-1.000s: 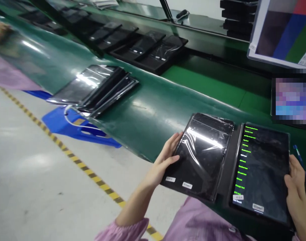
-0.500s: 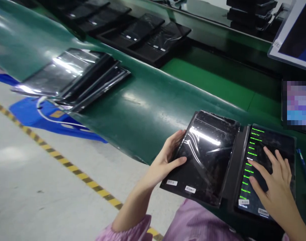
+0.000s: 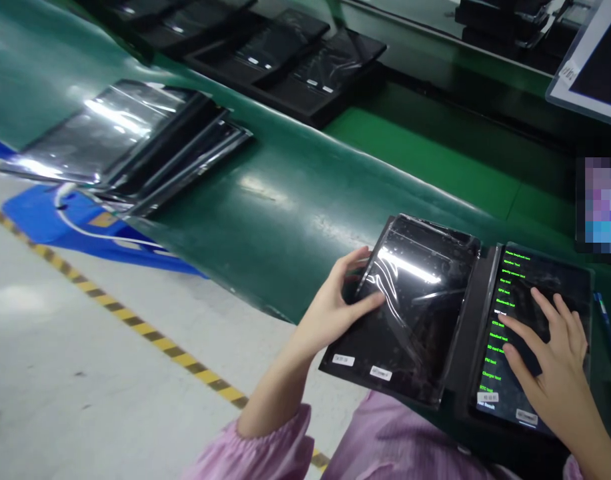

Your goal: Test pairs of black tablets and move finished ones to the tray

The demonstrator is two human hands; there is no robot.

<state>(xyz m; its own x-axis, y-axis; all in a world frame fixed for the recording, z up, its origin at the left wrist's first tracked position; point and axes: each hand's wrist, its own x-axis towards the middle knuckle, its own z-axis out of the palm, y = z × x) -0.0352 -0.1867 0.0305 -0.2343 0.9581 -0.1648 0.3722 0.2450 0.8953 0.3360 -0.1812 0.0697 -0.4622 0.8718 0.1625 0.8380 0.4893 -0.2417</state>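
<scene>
My left hand [image 3: 338,307] grips the left edge of a black tablet [image 3: 415,300] in clear film, its thumb on top and its other fingers at the side and partly beneath. That tablet's screen is dark, and two white labels sit at its lower edge. To its right, a second tablet [image 3: 528,373] is lit with a list of tests in green text, one line in white. Over this screen my right hand [image 3: 555,353] is spread, index fingertip at the white "WiFi test" line. Whether the fingertip touches the glass I cannot tell.
A fanned stack of film-wrapped tablets [image 3: 115,133] lies on the green bench mat [image 3: 285,193] at left. Black trays with tablets [image 3: 325,67] stand along the back. A blue pen [image 3: 608,333] lies at right, below a monitor [image 3: 595,67]. Striped tape [image 3: 150,333] marks the floor.
The view has shifted slightly, so the stack appears further left. My left thumb reaches a little further onto the dark tablet. My right hand stays over the lit list.
</scene>
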